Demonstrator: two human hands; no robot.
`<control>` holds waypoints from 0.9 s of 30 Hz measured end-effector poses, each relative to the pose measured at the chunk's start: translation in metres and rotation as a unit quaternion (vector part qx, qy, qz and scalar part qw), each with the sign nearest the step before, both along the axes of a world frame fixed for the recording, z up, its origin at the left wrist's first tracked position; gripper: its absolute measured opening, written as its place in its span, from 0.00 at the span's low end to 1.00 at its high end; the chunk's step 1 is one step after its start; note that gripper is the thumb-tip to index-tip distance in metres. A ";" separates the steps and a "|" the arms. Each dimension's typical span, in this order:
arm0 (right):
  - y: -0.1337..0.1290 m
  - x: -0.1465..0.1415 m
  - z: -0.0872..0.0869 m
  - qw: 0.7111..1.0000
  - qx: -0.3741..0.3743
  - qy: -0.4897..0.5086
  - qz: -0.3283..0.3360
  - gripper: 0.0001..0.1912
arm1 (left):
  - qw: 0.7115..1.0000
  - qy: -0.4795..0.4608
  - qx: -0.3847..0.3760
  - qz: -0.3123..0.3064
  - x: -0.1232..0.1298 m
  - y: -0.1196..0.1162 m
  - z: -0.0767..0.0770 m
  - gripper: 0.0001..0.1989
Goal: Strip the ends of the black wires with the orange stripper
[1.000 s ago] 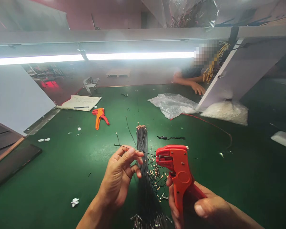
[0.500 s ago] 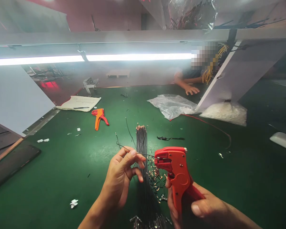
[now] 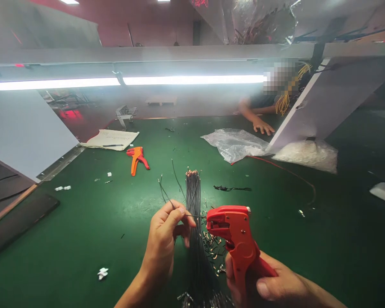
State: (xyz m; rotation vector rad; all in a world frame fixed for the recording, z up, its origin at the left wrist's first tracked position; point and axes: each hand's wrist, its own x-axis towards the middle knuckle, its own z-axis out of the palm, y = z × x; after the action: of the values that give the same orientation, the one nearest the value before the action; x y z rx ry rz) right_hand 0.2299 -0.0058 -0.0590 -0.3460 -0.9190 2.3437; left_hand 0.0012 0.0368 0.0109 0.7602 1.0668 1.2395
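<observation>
Thumb and forefinger of my left hand (image 3: 167, 229) pinch a thin black wire (image 3: 197, 216), whose right end meets the jaws of a red wire stripper (image 3: 240, 239). Whether the tip lies inside the jaws I cannot tell. My right hand (image 3: 276, 280) is wrapped round the stripper's handles. Behind and below my left hand a long bundle of black wires (image 3: 193, 192) lies on the green table, bare copper showing at its far ends. Short cut bits of insulation and copper (image 3: 214, 248) are scattered beside the bundle, under the stripper.
An orange wire stripper (image 3: 136, 160) lies left of the bundle, near an open notebook (image 3: 112, 139) with a pen. A clear plastic bag (image 3: 232, 143) and a filled bag (image 3: 308, 154) lie to the right. Across the table a co-worker's hand (image 3: 262, 127) rests near the white partition (image 3: 298, 102).
The view has shifted slightly. The stripper sits a little lower relative to my left hand, and the fingers of my left hand have drawn closer together. Both hands keep their holds.
</observation>
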 end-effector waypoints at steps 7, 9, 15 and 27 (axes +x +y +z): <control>0.000 -0.002 0.003 1.000 0.017 -0.016 -0.003 0.22 | 0.999 0.017 0.022 -0.023 0.000 -0.003 -0.004 0.13; 0.000 -0.002 0.003 0.999 0.029 -0.017 -0.002 0.22 | 0.999 0.018 0.025 -0.036 0.002 -0.004 -0.005 0.14; 0.002 -0.006 0.007 1.000 0.024 -0.007 -0.001 0.21 | 0.998 0.038 0.027 -0.045 0.002 -0.006 -0.004 0.15; 0.002 -0.009 0.007 0.999 0.032 0.010 -0.006 0.21 | 0.995 0.076 0.027 -0.055 0.003 -0.007 -0.008 0.18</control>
State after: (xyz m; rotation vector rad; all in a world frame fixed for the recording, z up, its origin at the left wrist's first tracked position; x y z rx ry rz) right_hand 0.2214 -0.0033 -0.0519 -0.3015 -0.9773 2.2964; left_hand 0.0039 0.0301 0.0029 0.9535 1.1026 1.1341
